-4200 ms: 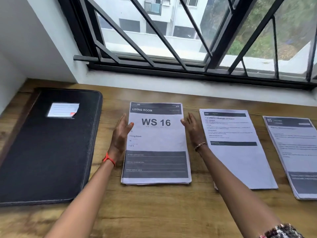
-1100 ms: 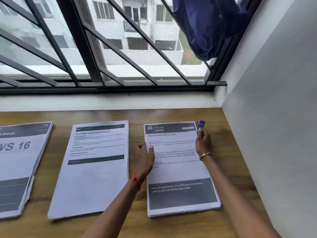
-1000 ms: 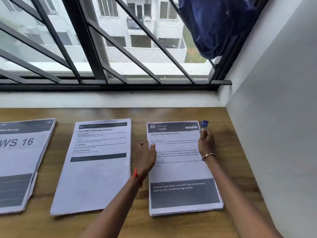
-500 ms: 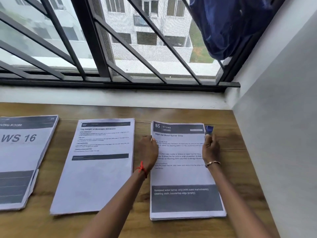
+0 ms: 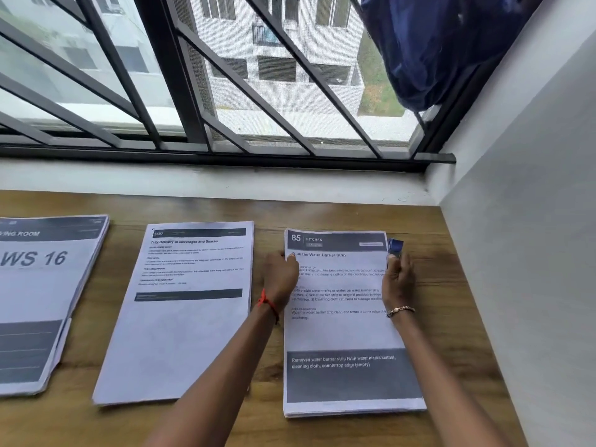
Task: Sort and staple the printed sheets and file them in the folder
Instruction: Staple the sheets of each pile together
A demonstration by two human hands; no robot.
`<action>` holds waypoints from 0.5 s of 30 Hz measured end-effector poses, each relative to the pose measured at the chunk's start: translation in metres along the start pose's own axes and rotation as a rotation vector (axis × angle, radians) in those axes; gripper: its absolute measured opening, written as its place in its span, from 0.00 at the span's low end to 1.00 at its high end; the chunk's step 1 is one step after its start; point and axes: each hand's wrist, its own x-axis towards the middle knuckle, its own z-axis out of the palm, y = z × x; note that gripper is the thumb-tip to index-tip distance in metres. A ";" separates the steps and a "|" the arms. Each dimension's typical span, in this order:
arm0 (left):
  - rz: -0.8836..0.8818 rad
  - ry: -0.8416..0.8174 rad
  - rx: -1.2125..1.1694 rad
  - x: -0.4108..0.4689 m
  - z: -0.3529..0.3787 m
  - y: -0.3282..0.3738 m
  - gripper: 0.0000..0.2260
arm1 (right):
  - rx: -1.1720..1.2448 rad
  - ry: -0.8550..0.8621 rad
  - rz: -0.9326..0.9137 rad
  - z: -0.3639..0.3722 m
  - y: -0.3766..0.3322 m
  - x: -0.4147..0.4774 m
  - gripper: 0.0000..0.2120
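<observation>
Three paper stacks lie side by side on the wooden table point(image 5: 451, 321). The right stack point(image 5: 342, 333) is headed "85 KITCHEN". My left hand point(image 5: 280, 280) grips its left edge near the top, thumb on the sheet. My right hand point(image 5: 398, 282) holds a small blue stapler point(image 5: 395, 247) at the stack's top right corner. The middle stack point(image 5: 180, 333) is headed "Tray Delivery of Beverages and Snacks". The "WS 16" stack point(image 5: 35, 301) lies at the left and is cut off by the frame. The folder is out of view.
A grey wall point(image 5: 532, 269) closes the table's right side, close to the kitchen stack. Behind the table runs a sill under a barred window point(image 5: 193, 124). A dark blue cloth point(image 5: 435, 43) hangs at the window's upper right.
My view and both hands went from the "WS 16" stack to the kitchen stack. Over the last second my left hand slid up its left edge; my right hand kept the stapler at the corner.
</observation>
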 end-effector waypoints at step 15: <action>0.206 0.016 0.187 -0.009 0.020 -0.014 0.27 | -0.050 -0.104 -0.168 0.010 -0.029 0.009 0.37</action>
